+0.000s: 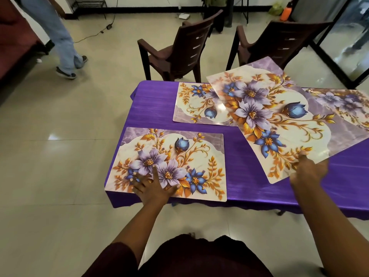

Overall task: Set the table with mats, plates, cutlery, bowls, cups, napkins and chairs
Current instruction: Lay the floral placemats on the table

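Note:
A low table (pixel 155 108) under a purple cloth carries floral mats. My left hand (pixel 152 186) lies flat, fingers spread, on the near-left mat (pixel 201 156) at the table's front edge. My right hand (pixel 308 171) pinches the near edge of a second mat (pixel 279 120), which is lifted and tilted over the table's middle. That raised mat overlaps a far-left mat (pixel 191 104) lying flat. Another mat (pixel 343 102) lies at the far right, partly cut off by the frame.
Two dark brown plastic chairs (pixel 179 50) (pixel 279 43) stand beyond the table's far side. A person in jeans (pixel 60 43) walks on the tiled floor at the far left. A glass-fronted cabinet (pixel 347 37) stands at the right. A cable runs along the floor.

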`<control>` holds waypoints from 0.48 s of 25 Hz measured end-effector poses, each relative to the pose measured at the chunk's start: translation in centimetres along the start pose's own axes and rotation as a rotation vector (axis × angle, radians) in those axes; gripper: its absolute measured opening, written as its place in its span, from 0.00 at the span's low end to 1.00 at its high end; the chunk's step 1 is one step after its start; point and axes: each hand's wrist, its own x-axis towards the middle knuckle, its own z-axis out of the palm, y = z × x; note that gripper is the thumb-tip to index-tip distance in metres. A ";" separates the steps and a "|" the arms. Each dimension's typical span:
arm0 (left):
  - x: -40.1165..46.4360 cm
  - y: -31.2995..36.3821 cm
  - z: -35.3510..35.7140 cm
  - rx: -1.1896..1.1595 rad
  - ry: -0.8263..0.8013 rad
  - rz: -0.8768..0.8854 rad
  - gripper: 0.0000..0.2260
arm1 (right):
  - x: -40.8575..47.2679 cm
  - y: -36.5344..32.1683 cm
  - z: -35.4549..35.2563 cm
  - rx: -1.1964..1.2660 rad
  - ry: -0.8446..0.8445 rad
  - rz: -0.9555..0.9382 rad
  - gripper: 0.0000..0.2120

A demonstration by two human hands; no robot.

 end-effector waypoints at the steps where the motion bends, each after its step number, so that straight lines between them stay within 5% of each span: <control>1: 0.0 0.2 0.1 0.000 0.001 0.002 0.53 | -0.1 0.1 -0.1 -0.010 0.002 0.001 0.22; 12: 0.5 1.1 -0.2 0.019 -0.014 0.017 0.52 | -0.5 0.7 0.2 -0.083 -0.022 0.001 0.21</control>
